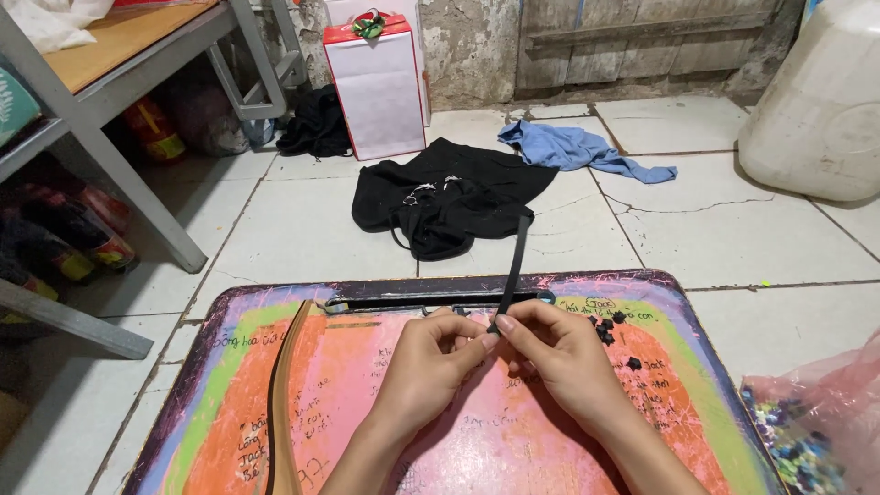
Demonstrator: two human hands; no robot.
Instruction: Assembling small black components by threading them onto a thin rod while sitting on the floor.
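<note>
Worktop (275, 367) space is taken up by a painted, scribbled board laid low over the tiled floor (715, 229), so both hands are kept close over it. A narrow black strip (513, 266) is held upright at its lower end — pinched by the left hand (431, 362) and right hand (559, 353), each grip closed on it. Tiny black folded stars (607, 328) are gathered just beside the right hand.

The fingertips (488, 337) are covering the lower end of the black strip (513, 266). The picture's bottom edge is cutting off the lap desk (385, 403), and its right edge is cropping the pink bag (816, 412) and white jug (825, 101).
</note>
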